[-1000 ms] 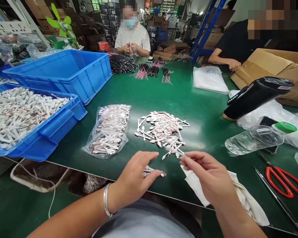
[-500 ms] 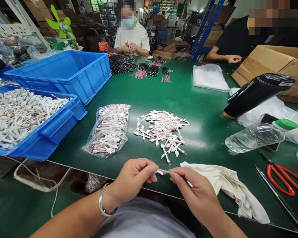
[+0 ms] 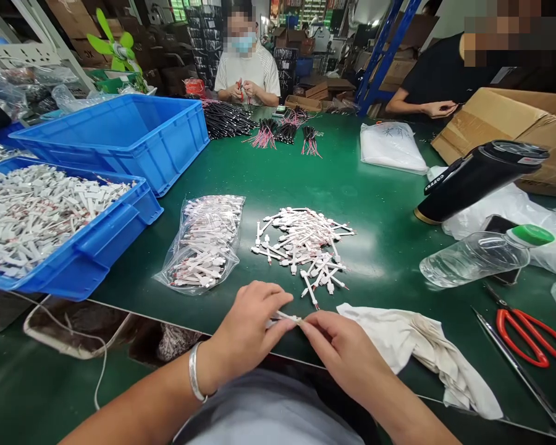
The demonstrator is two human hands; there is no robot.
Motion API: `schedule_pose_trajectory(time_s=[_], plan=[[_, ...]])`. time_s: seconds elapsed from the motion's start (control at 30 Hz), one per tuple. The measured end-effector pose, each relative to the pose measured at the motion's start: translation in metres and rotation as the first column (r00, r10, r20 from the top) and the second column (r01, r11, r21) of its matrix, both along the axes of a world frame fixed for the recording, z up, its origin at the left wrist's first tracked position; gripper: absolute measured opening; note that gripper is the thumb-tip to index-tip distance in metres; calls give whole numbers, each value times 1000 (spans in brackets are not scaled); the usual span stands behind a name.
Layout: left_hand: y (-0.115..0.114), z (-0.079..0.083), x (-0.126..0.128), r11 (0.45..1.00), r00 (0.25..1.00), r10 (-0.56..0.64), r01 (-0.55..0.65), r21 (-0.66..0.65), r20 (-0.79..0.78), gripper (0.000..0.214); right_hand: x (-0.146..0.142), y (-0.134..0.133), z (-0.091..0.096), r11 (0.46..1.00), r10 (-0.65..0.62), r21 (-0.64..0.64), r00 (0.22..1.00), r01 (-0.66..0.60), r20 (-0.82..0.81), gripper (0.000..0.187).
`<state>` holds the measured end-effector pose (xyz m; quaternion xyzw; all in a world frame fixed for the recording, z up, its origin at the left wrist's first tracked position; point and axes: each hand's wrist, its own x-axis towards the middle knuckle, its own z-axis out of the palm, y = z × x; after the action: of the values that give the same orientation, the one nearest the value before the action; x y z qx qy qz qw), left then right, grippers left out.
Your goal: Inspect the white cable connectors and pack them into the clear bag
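Note:
My left hand (image 3: 248, 327) and my right hand (image 3: 340, 352) meet at the near edge of the green table (image 3: 333, 179). Both pinch a small bundle of white connector pieces (image 3: 285, 319) between their fingertips. A silver bracelet sits on my left wrist. Just beyond my hands lies a loose pile of white connector pieces (image 3: 303, 244). To its left is a clear bag (image 3: 206, 244) filled with the same parts. A white cloth (image 3: 421, 349) lies to the right of my right hand.
Two blue bins (image 3: 115, 139) stand at the left, the nearer one full of white parts. A black tumbler (image 3: 479, 179), a water bottle (image 3: 482, 256) and red scissors (image 3: 532, 337) lie at the right. Two other people work at the far side, by wire bundles (image 3: 282, 133) and a cardboard box (image 3: 514, 133).
My right hand picked a piece near the pile and brought it back toward the left hand. Both hands closed together on the bundle at the table edge.

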<state>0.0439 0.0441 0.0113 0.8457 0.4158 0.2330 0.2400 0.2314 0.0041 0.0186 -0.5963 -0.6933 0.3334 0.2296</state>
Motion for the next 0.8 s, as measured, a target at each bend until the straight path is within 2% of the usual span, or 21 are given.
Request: schedule_pose_trajectory(time_s=[0.1,0.2,0.27,0.37,0.5,0.57,0.63,0.7,0.8], plan=[[-2,-4,2,997,993,-81,82,5,-85,19,4,7,-6,993,-66,105,988,52,138,27],[-5,-8,3,996,992,-80,83,36,-96,16,7,17,-19,934,-215,339,933,111,287,22],[-5,-10,3,995,993,-87,90,41,-79,15,8,23,-28,905,-238,416,919,92,315,19],[-4,-13,1,995,996,-94,94,26,-5,17,9,27,-34,903,-220,421,933,84,285,18],[-1,-10,-6,1000,980,19,-16,-15,198,33,11,18,-26,884,-201,461,954,80,221,16],[0,-4,-7,994,966,60,-36,-100,253,44,12,9,-19,868,-149,496,970,35,192,14],[1,2,-7,975,952,62,7,-223,301,49,11,0,-12,857,-98,516,980,-5,173,12],[0,7,-5,945,932,67,56,-322,356,39,10,-6,-8,846,-71,533,987,-18,146,10],[-1,12,-2,920,921,81,78,-384,381,17,9,-10,-7,846,-47,533,997,8,60,9]])
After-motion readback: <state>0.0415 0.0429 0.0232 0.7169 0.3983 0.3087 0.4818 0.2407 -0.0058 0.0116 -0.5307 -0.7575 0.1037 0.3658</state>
